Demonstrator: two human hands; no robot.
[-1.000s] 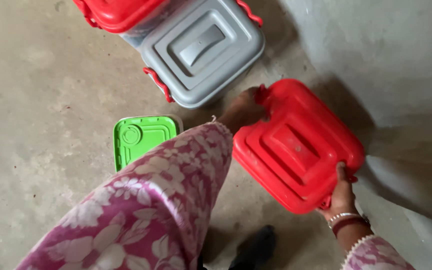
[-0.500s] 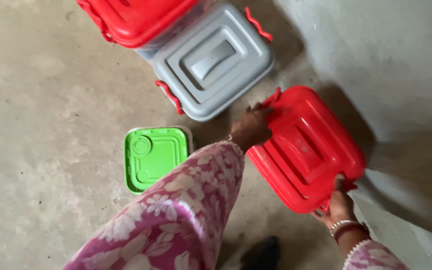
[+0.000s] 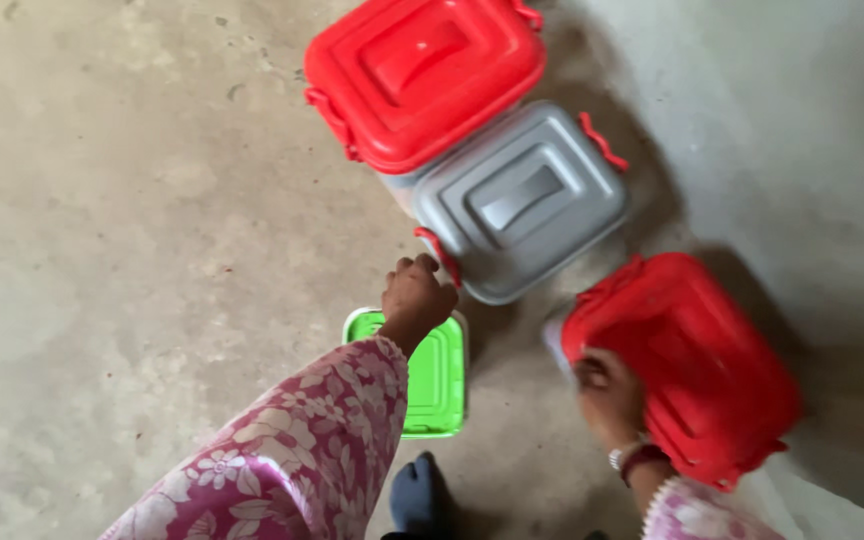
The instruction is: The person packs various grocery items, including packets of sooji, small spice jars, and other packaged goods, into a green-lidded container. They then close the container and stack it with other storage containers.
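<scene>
The left hand hangs over the far edge of a small green-lidded box that sits on the concrete floor; its fingers are curled in toward the palm, knuckles up, and they lie just beside the red side clasp of a grey-lidded box; whether they touch the clasp cannot be told, and nothing shows inside the grip. The sleeve on that arm is pink with a pale flower print; it covers the near left corner of the green lid. The right hand rests on the near left edge of a red-lidded box, which is blurred and lies tilted near the wall; the fingers bend over the lid's rim, though how firmly this grip closes cannot be told through the blur; a bracelet circles the wrist. Beyond the grey-lidded box, touching it and partly overlapping its far corner, stands a second red-lidded box; the three big boxes run in a slanted row from upper left to lower right; the green one sits apart on the near side. A dark foot shows at the bottom edge, just beside the green lid.
</scene>
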